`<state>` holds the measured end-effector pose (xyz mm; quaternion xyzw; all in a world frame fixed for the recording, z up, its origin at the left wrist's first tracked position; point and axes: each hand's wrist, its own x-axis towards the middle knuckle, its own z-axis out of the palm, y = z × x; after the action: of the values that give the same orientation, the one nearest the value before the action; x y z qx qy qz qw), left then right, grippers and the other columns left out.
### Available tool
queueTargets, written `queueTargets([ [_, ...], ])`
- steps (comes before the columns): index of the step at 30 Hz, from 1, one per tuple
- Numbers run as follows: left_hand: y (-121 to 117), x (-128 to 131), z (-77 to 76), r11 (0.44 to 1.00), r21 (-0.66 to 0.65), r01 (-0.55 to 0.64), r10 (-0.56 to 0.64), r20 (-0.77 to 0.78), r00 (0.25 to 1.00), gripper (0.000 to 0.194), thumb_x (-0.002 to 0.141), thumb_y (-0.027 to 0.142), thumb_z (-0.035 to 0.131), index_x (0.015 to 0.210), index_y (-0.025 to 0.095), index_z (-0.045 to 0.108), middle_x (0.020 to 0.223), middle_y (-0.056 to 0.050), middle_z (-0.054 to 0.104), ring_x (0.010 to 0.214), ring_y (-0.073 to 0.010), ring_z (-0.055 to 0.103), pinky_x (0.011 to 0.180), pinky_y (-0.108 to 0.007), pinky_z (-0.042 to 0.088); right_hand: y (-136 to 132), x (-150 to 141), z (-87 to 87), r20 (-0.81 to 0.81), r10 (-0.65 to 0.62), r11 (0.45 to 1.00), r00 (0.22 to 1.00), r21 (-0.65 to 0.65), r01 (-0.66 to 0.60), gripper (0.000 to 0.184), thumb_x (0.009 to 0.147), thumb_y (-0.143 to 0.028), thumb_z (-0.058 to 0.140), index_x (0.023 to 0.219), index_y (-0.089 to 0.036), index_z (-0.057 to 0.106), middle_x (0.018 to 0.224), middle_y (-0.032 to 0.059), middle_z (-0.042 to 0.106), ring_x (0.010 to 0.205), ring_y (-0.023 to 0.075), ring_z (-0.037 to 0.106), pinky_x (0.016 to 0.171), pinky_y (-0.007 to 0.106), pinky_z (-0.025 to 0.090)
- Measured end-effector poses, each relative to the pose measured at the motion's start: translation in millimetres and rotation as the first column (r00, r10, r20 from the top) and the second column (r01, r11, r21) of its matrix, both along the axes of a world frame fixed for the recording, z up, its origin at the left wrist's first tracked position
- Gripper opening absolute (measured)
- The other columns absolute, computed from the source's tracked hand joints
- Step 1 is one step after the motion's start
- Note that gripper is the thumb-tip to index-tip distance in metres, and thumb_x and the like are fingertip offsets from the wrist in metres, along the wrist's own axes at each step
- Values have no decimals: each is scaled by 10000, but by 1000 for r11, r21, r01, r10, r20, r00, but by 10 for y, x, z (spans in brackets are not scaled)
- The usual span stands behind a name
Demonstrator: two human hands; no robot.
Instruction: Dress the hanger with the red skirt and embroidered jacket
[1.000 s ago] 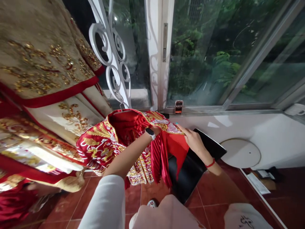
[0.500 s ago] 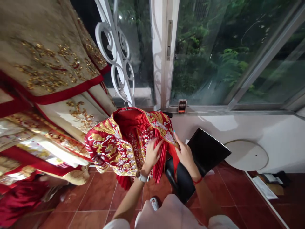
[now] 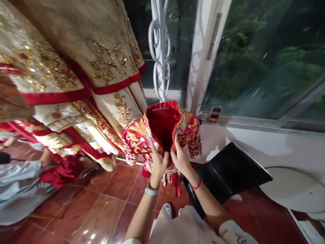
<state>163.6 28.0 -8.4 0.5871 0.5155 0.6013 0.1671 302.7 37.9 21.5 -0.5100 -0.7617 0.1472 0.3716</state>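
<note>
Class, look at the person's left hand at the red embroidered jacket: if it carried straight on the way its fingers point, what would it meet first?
Probably the red lining inside the open jacket: the left hand points up into that opening. Depth is hard to judge here.

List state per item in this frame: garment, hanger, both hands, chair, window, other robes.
Red embroidered jacket: hanging, front held open, red lining showing.
Hanger: hooked on the white scroll grille.
Left hand: gripping the jacket's left front edge.
Right hand: gripping the right front edge.
Black chair: tilted behind the jacket.
Window: cannot tell whether shut.
Cream and gold robes: hanging at left.
</note>
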Motion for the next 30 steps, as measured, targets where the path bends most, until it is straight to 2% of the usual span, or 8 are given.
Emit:
queueTargets([
  [7,170,-91,-250,973,-152,176,-163,93,982,719,867,252,508,1549,197,286,1251,-125,602,1220,-256,558,1077,-388,414,212,-20,-512,-103,131,966,986,-210,-150,805,839,-55,428,1612,-208,262,1335,116,680,1079,257,717,961,406,564],
  [12,269,-85,-336,961,-183,209,-179,169,969,736,868,280,552,1540,210,260,1265,-127,567,1222,-239,542,1137,-409,355,263,9,-810,-219,217,955,951,-153,-253,807,874,-85,458,1627,-224,203,1545,120,493,1395,248,512,1129,427,453],
  [18,208,-21,-461,961,-128,246,-206,266,942,632,925,340,545,1499,264,291,983,-33,529,917,-175,557,924,-345,477,193,144,-1190,-390,121,959,913,-190,-209,724,904,-224,517,1591,-221,287,1146,108,690,968,206,680,886,363,577],
  [21,-5,-230,-973,968,-249,21,99,456,884,430,874,350,602,1271,252,467,995,-30,513,948,-180,547,915,-336,469,65,452,-1649,-530,-192,939,826,-345,-3,633,887,-363,542,1490,-205,429,1011,80,663,831,184,653,765,333,578],
  [23,-171,-367,-1453,856,-495,-146,448,572,687,419,785,276,681,1139,254,457,1035,-24,514,1016,-189,549,969,-356,446,-52,644,-2033,-511,-447,819,734,-564,107,577,821,-443,600,1331,-178,557,940,78,656,755,190,642,703,344,569],
  [25,-285,-439,-1912,729,-679,-87,620,601,505,533,688,196,740,1109,262,420,1083,-30,537,1062,-205,567,1007,-393,430,-145,742,-2401,-467,-576,646,671,-763,24,516,736,-469,666,1161,-177,629,910,82,668,772,214,666,709,368,566],
  [28,-300,-415,-2396,703,-698,135,582,674,455,563,614,178,776,1070,256,455,1080,-56,614,1044,-229,625,986,-419,453,-140,656,-2792,-475,-607,455,637,-865,-211,396,695,-467,695,1007,-227,655,1036,100,703,991,255,690,806,416,557],
  [30,-240,-355,-2583,717,-651,249,515,735,442,504,599,237,789,1017,239,509,1035,-60,662,1021,-230,653,970,-403,468,-42,487,-2919,-493,-611,448,619,-860,-243,344,716,-468,685,982,-252,652,1118,91,703,1089,245,665,850,422,545],
])
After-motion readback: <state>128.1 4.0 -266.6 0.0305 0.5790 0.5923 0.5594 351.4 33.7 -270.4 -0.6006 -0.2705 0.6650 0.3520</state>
